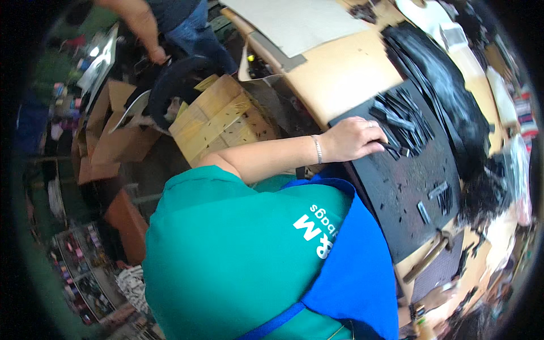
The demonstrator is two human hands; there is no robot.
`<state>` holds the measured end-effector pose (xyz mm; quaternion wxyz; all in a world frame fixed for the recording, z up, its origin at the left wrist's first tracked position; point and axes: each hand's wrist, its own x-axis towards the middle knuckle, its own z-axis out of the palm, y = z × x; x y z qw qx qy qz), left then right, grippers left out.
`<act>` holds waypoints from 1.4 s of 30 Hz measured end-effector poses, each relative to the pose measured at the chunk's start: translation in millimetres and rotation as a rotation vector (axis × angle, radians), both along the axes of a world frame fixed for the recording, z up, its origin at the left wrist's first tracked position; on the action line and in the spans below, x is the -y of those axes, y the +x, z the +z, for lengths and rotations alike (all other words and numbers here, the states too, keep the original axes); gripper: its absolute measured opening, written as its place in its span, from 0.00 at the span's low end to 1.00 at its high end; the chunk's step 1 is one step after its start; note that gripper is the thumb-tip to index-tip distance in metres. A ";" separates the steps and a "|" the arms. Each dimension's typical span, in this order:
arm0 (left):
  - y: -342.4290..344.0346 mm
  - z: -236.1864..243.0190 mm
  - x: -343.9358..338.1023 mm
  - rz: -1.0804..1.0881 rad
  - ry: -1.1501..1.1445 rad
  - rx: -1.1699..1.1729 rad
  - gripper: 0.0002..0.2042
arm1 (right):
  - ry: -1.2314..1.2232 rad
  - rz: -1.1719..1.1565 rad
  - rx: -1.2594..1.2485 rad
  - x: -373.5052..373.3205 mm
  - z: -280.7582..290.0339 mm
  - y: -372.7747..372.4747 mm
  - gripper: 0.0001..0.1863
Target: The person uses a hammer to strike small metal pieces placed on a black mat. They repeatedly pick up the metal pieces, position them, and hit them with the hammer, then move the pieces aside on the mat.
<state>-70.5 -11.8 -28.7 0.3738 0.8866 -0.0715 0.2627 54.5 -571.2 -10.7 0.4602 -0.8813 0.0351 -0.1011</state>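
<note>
My left hand [357,137], with a bracelet at the wrist, is closed on a short black strip [396,148] over a black board [390,217]. Under and beyond it lies a pile of black strips [414,120]; a few loose strips [444,201] and small scraps lie lower on the board. My right hand [439,296], small at the lower right beside a purple mat [436,266], has its fingers round something pale that I cannot make out. A hammer [425,262] lies between that hand and the board. My green shirt and blue apron fill the lower middle.
Long black material [447,96] lies beyond the board, pale sheets [294,20] on the table [340,73]. At left stand cardboard boxes [207,116] and shelves of small coloured items [79,266]. A person [187,28] works at the upper left, one hand [156,51] lowered.
</note>
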 end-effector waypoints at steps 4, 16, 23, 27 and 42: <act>-17.1 14.5 -7.6 -0.002 -0.241 -0.154 0.12 | -1.286 -0.263 -0.118 31.6 -5.7 -1.6 0.27; -17.7 37.3 -21.8 -0.120 -0.791 -0.306 0.11 | -1.073 0.669 0.045 -231.0 -19.9 -104.4 0.54; -26.9 43.3 -26.4 -0.085 -0.759 -0.305 0.11 | -0.821 0.847 0.121 -305.6 -3.9 -115.6 0.58; -35.8 33.7 -28.6 0.027 -0.786 -0.288 0.10 | -0.582 1.110 0.176 -346.1 -2.3 -99.9 0.56; -33.8 30.3 -63.5 0.139 -0.810 -0.108 0.09 | -0.298 1.313 0.197 -343.1 -21.0 -102.7 0.50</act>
